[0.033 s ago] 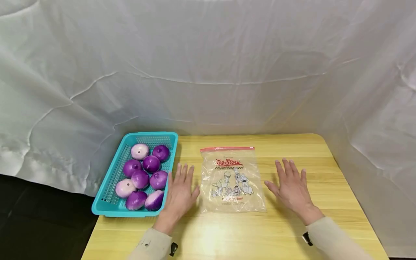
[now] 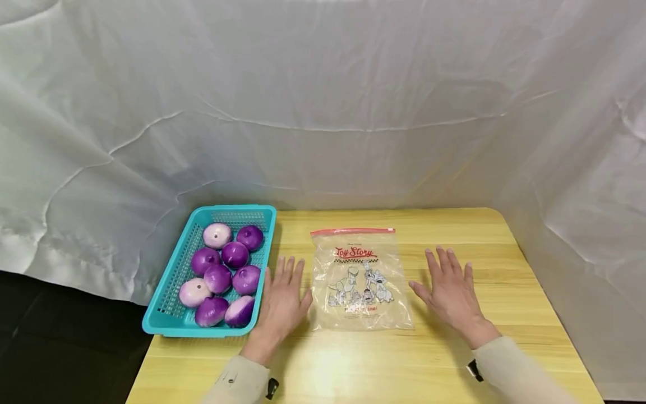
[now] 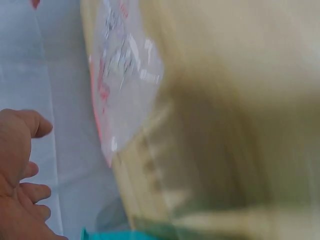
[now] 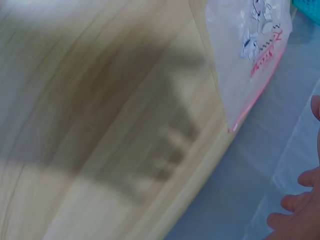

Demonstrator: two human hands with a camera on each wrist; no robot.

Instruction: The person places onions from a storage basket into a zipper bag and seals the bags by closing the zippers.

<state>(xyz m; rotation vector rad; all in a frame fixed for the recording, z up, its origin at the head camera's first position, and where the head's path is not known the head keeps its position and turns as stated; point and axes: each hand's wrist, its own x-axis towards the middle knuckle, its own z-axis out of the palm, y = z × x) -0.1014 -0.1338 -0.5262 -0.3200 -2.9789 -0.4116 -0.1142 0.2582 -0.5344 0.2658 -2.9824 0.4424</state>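
A clear zip bag (image 2: 360,280) with a red zipper strip, red lettering and cartoon figures lies flat on the table, zipper side away from me. My left hand (image 2: 282,306) is between the bag and a teal basket (image 2: 181,332), palm down with fingers extended, holding nothing. Past the bag's right edge, my right hand (image 2: 454,294) is spread likewise and holds nothing. Shadows of hands fall on the wood in both wrist views. Several purple onions (image 2: 218,279), some with pale ends, lie in the basket.
The light wood table (image 2: 343,370) has a rounded far right corner. Pale fabric (image 2: 323,112) hangs behind it and along the sides. Dark floor (image 2: 65,342) shows at the lower left.
My left hand has shifted slightly to the right, and my right hand slightly to the left. The bag, basket and onions have not moved.
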